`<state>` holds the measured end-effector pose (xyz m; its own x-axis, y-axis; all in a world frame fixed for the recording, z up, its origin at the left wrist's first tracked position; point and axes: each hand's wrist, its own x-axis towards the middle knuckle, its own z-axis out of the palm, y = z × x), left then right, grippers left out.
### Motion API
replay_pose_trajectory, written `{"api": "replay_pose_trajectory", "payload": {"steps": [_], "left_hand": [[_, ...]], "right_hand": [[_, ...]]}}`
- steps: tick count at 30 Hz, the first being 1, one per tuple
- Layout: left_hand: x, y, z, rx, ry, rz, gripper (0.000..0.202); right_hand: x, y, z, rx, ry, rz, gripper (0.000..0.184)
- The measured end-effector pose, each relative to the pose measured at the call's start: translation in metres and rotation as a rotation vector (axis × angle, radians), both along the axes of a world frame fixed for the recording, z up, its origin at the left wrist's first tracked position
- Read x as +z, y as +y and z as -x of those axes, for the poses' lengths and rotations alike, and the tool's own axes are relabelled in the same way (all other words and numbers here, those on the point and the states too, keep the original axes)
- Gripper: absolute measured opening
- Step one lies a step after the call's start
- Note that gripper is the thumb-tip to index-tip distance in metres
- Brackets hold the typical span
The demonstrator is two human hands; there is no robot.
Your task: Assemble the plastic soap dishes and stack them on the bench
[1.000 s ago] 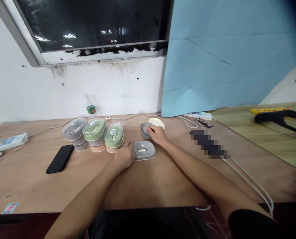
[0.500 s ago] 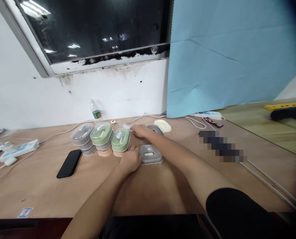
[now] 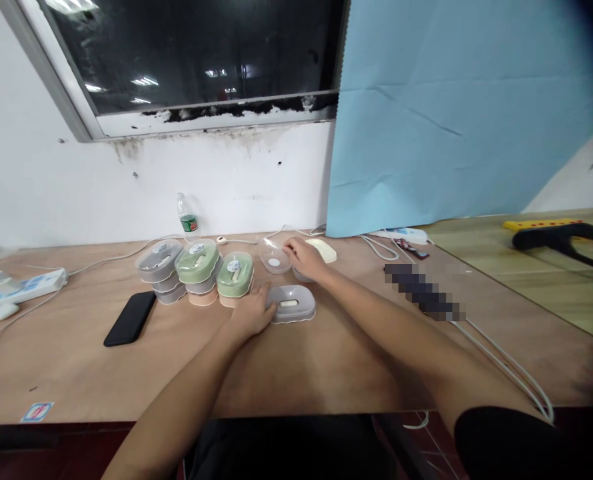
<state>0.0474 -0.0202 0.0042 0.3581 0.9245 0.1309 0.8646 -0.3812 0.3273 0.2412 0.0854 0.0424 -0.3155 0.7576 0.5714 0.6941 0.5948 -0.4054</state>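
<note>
My left hand [image 3: 253, 315] rests on the table with its fingers curled against the left end of a grey soap box [image 3: 292, 303] that has a white bar in it. Farther back, my right hand [image 3: 304, 258] pinches the rim of a clear plastic lid [image 3: 274, 258] and holds it just above the table. Under that hand a grey tray is mostly hidden, and a cream lid [image 3: 325, 249] lies just behind it. Left of my left hand stand stacked boxes with green lids [image 3: 234, 274] and grey lids [image 3: 158, 259].
A black phone [image 3: 129, 318] lies left of the stacks. A white power strip [image 3: 24, 289] with cables sits at far left. A small water bottle [image 3: 187, 217] stands by the wall. White cables [image 3: 501, 363] run along the right. Blue cloth [image 3: 451, 113] hangs behind.
My right hand left the grey tray, reached left, and now holds the clear lid raised. My left hand has stayed at the grey soap box. The camera shifted slightly.
</note>
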Motion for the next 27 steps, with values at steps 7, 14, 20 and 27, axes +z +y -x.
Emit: {"api": "replay_pose_trajectory", "payload": {"steps": [7,14,20,27], "left_hand": [[0.005,-0.003,0.0,0.034,-0.311,-0.079,0.091],[0.02,-0.01,0.001,-0.147,-0.336,-0.153,0.086],[0.015,-0.005,0.002,-0.13,-0.244,-0.079,0.109],[0.008,-0.002,0.0,-0.055,-0.209,-0.073,0.092]], "right_hand": [[-0.025,-0.054,-0.036,0.121,0.725,0.216,0.025],[-0.037,-0.07,-0.026,0.166,0.911,0.512,0.026],[-0.039,-0.071,-0.021,0.124,1.025,0.674,0.026],[-0.054,-0.059,-0.031,0.064,0.872,0.582,0.035]]}}
